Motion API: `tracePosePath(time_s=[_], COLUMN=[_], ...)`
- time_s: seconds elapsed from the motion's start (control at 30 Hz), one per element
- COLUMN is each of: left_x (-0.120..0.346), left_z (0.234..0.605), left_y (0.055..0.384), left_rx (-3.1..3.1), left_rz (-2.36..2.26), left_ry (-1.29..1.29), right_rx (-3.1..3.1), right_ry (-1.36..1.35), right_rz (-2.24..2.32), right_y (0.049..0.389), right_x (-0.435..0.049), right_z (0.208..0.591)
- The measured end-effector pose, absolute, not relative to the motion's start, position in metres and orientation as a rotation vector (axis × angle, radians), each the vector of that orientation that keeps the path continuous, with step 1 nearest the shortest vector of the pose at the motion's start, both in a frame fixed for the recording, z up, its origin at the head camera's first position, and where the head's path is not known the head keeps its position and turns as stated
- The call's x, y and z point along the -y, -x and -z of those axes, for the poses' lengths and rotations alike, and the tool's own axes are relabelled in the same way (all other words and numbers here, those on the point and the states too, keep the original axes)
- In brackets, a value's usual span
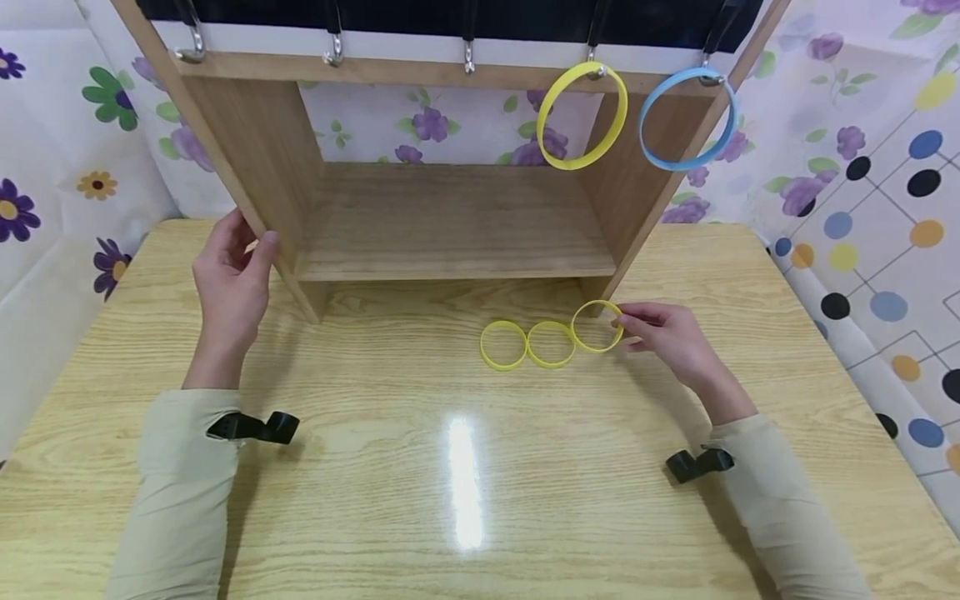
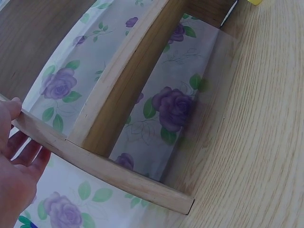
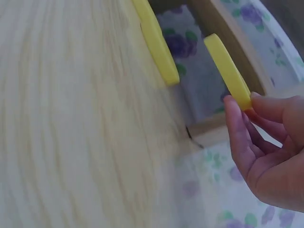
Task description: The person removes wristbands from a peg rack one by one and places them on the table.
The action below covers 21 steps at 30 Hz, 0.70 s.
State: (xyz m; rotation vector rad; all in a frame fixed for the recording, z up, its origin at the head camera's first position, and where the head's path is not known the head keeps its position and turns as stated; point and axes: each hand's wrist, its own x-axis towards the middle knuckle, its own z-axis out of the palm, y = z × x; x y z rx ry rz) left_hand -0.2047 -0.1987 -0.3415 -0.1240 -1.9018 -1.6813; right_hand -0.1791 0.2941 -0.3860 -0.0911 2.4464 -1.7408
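My left hand (image 1: 234, 279) grips the front edge of the left side panel of a wooden shelf unit (image 1: 461, 221), thumb on the front and fingers behind it. In the left wrist view, that side panel (image 2: 114, 171) runs down from my fingers to the table. My right hand (image 1: 667, 337) pinches a yellow ring (image 1: 597, 327) by its right edge. The right wrist view shows this yellow ring (image 3: 227, 69) raised off the table between thumb and fingers. Just left of it, two more yellow rings (image 1: 551, 365) (image 1: 503, 367) lie side by side on the table.
Several metal hooks (image 1: 333, 50) line the unit's upper bar. A yellow ring (image 1: 621, 117) hangs from one hook and a blue ring (image 1: 731, 117) from the rightmost. The wooden table (image 1: 360, 483) spreads in front, with patterned cloth (image 1: 888, 304) at the sides.
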Motion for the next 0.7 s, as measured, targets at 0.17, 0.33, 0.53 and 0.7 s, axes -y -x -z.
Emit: tracePosePath(time_s=[0.17, 0.33, 0.53, 0.7], left_x=[0.197, 0.198, 0.198, 0.198], left_z=[0.340, 0.340, 0.341, 0.342], left_y=[0.205, 0.204, 0.204, 0.205], left_rx=[1.892, 1.903, 1.875, 1.872], left_rz=[1.692, 1.682, 1.691, 1.690], left_ry=[0.129, 0.126, 0.141, 0.137], right_rx=[-2.388, -2.342, -2.365, -2.422], right_ry=[0.069, 0.049, 0.032, 0.016], right_rz=[1.698, 1.648, 1.554, 1.448], right_y=[0.180, 0.182, 0.187, 0.189], right_x=[-0.309, -0.315, -0.315, -0.311], right_z=[0.395, 0.398, 0.397, 0.396])
